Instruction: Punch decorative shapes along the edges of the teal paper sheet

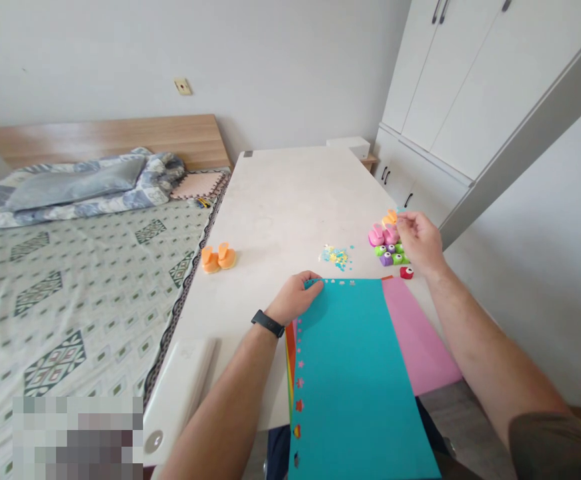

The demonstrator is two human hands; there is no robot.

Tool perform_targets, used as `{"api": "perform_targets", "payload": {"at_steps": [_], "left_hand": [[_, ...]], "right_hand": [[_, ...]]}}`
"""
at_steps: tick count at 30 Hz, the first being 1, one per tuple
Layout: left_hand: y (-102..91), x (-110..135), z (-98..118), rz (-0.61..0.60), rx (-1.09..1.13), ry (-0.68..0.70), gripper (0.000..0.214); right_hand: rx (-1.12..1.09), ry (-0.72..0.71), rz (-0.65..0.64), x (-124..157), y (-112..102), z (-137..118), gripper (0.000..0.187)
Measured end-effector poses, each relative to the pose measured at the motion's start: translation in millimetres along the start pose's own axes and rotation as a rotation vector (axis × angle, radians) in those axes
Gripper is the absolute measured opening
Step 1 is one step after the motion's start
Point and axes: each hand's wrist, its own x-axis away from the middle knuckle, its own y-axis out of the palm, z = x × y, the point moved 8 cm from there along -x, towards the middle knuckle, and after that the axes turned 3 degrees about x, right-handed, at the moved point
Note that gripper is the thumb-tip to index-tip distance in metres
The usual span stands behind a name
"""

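My left hand (297, 293) pinches the top left corner of a teal sheet of paper (353, 360), thumb on top. Small shaped holes run down the sheet's left edge and along part of its top. At the right, my right hand (420, 240) has its fingertips closed at an orange paper punch (389, 217); part of the punch is hidden by the fingers. Just in front of that stand pink punches (383, 234), then several small green and purple ones (386, 259). A red punch (406, 273) sits apart, nearest the paper.
Paper bits (337, 257) lie scattered beyond the teal sheet. A pink sheet (415, 340) sticks out beneath it. Two orange punches (219, 257) stand on the left of the white table (295, 193). A long white device (183, 380) rests at the near left edge, beside the bed (105, 287).
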Motion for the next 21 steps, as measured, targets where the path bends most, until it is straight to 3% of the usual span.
{"api": "perform_targets", "payload": {"at_steps": [4,11,17,21], "left_hand": [[-1.8,-1,-1,0.018,-0.003,0.009,0.038],[-3.0,-2,-2,0.033,-0.026,0.016,0.037],[-6.3,-3,-3,0.056,-0.042,0.029,0.036],[-5.8,-3,-6,0.055,-0.011,0.016,0.036]], "right_hand": [[0.241,0.009,-0.057,-24,-2,4,0.036],[0.481,0.08,-0.205,-62,14,28,0.037],[0.7,0.016,-0.369,-67,41,36,0.051],[0.779,-0.019,-0.407,-65,59,41,0.044]]}}
